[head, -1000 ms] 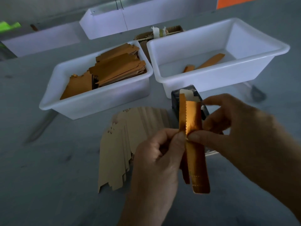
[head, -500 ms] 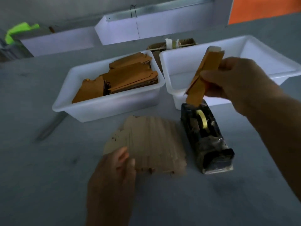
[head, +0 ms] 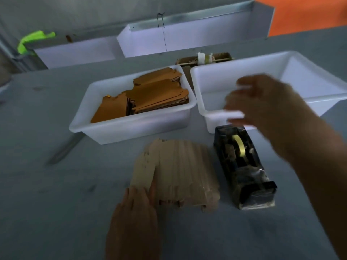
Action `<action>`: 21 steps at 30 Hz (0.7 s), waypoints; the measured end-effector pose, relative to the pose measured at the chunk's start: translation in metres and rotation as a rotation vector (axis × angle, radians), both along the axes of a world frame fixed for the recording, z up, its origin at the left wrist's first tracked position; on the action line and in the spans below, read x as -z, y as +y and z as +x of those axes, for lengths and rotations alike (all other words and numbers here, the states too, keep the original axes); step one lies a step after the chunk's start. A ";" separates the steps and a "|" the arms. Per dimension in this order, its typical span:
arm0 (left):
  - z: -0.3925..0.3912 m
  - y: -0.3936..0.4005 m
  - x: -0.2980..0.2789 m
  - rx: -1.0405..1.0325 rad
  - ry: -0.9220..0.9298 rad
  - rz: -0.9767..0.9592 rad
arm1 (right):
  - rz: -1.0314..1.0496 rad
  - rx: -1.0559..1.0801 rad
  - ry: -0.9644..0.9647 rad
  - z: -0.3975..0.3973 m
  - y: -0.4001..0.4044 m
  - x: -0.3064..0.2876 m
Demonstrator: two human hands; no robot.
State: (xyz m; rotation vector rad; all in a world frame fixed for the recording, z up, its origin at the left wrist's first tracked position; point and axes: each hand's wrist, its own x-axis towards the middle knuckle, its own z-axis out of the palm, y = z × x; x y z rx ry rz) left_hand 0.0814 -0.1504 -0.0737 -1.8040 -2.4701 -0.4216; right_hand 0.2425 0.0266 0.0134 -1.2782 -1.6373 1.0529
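**Left grip on the fan of pale blanks, right grip loose over the right tub**

At nine o'clock of the view the grey table (head: 56, 203) carries a blurred grey strip (head: 63, 149) that is too smeared to name. Far off at ten o'clock, a lime-green scrap (head: 32, 40) sits on a ledge.

The left white tub (head: 131, 132) stands at eleven o'clock of the view's middle. It holds stacked orange-brown card blanks (head: 157, 94).

Near that tub, at its six o'clock, a fan of pale card blanks (head: 184, 171) lies flat on the table. The left grip (head: 135, 212), its forearm running off toward six o'clock, rests on the fan's near left corner. Its fingers lie over the near end of the leftmost blank (head: 142, 169), which is skewed away from the rest. The thumb stands against that blank's right edge. I cannot tell whether this grip pinches the blank or only presses on it.

A black tape dispenser (head: 244, 169) lies just beside the fan, at its three o'clock, with a yellowish tape roll (head: 238, 147) toward its far end. The right white tub (head: 216, 85) stands at the dispenser's twelve o'clock, side by side with the left tub.

The right grip (head: 262, 106) hangs over this tub's near rim, its forearm running off toward four o'clock. It is blurred, with the fingers spread and loose toward nine o'clock, released, and nothing shows in them.

Beyond the gap between the tubs, at twelve o'clock, a small brown cardboard box (head: 187, 61) bears a white roll (head: 201, 57). A long white trough (head: 187, 40) runs behind it. An orange panel (head: 309, 14) fills the one o'clock corner.
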 end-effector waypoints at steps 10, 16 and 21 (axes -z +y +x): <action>0.056 0.012 -0.018 0.266 -0.017 0.225 | -0.539 -0.291 0.213 -0.008 -0.108 0.059; 0.044 0.007 -0.028 -0.071 -0.710 0.423 | -0.651 -0.205 0.467 0.010 -0.103 0.065; 0.020 0.019 -0.031 0.011 -1.403 0.019 | -0.642 -0.244 0.477 0.014 -0.104 0.068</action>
